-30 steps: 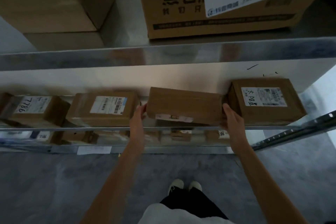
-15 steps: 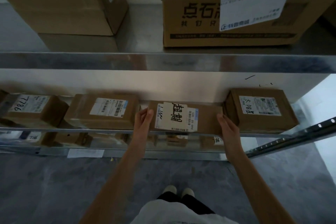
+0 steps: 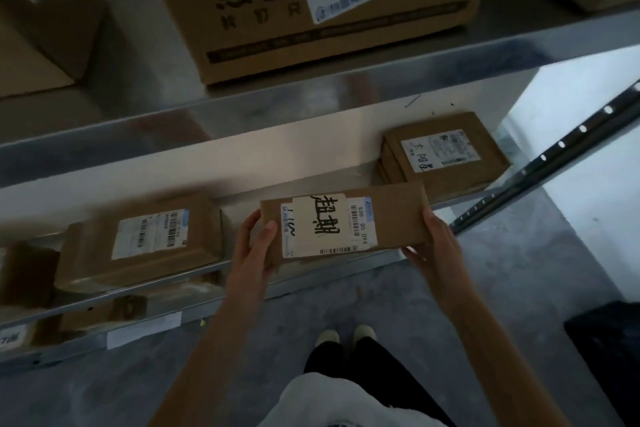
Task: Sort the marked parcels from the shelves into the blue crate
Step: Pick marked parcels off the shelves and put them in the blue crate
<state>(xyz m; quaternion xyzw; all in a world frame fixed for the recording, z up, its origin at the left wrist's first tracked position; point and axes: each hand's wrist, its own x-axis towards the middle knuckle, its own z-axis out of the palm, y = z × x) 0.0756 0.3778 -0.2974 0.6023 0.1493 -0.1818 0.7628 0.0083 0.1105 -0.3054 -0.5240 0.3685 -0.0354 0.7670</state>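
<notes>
A flat brown parcel (image 3: 394,215) with a white label and large black handwriting is held over the front edge of the middle shelf (image 3: 332,260). My left hand (image 3: 254,246) grips its left end, thumb on top. My right hand (image 3: 434,246) holds its right end from the side and below. Another labelled parcel (image 3: 145,243) lies on the shelf to the left. A third parcel (image 3: 446,152) with a handwritten label lies at the back right. A dark crate corner (image 3: 609,347) shows at the lower right; its colour is unclear.
A large printed carton (image 3: 322,21) stands on the upper shelf (image 3: 277,107), with another carton (image 3: 38,21) at its left. A perforated metal upright (image 3: 554,152) runs diagonally at the right. Small boxes sit on the lowest shelf (image 3: 86,319). My feet (image 3: 346,336) stand on grey floor.
The parcel was tipped label-up on the shelf, then lifted off and drawn toward me. The view has tilted and swung to the right.
</notes>
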